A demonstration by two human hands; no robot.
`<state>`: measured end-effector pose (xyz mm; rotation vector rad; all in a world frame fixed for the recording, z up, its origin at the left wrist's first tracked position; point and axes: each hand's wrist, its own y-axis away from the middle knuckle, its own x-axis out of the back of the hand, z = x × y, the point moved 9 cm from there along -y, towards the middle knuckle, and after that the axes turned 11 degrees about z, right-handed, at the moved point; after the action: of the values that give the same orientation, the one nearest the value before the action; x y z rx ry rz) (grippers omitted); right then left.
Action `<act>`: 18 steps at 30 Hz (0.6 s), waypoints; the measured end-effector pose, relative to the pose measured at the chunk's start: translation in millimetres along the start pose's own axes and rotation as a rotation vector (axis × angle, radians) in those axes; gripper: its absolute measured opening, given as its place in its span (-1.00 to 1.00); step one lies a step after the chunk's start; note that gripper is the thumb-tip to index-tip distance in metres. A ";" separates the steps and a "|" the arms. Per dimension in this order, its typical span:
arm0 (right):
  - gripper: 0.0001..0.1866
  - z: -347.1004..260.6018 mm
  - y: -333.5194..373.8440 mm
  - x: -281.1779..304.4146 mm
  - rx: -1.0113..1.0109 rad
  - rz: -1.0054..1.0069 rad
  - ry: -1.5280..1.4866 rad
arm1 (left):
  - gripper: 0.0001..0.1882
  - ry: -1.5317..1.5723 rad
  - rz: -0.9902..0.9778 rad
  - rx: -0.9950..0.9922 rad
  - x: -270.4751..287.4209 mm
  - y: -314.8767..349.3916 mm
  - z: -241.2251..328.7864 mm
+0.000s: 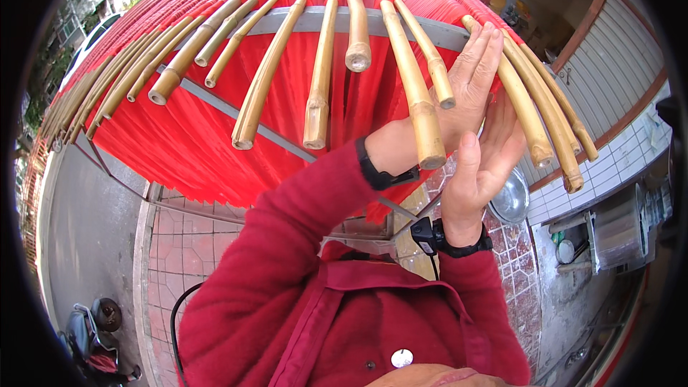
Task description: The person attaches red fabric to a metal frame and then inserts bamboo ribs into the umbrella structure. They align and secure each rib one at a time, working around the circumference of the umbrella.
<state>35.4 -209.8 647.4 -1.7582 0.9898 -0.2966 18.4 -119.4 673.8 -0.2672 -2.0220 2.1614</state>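
Several bamboo poles fan out toward me over a curved grey metal rail, their far lengths wrapped in red strands. Below the rail, thin red strands or sheets hang in dense folds; I cannot tell the material. My left hand reaches across to the right, fingers stretched and nothing seen in it, by the poles at the rail's right end. Lower down, my right hand is raised with its thumb up and fingers extended; the poles in front partly cover its fingertips. Both wrists wear black bands.
Grey metal bars of the rack run below the poles. A metal basin stands on the tiled floor to the right, near a white-tiled wall and a shutter. A person is at the lower left on the road.
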 end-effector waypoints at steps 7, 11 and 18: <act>-0.44 1.3 29.6 14.9 0.019 -0.036 0.044 | -0.27 0.062 -0.094 0.376 70.9 49.4 -7.0; -0.50 -24.1 15.5 2.7 0.216 -0.102 0.013 | -0.40 0.171 0.084 0.481 121.7 58.5 -18.6; -0.64 -60.3 -24.3 -54.8 0.439 -0.285 0.111 | -0.21 0.171 0.151 0.282 132.6 30.9 12.0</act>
<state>-24.4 -207.0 707.7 -1.4829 0.6822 -0.7418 -113.2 -100.7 641.8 -0.5588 -1.6302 2.3854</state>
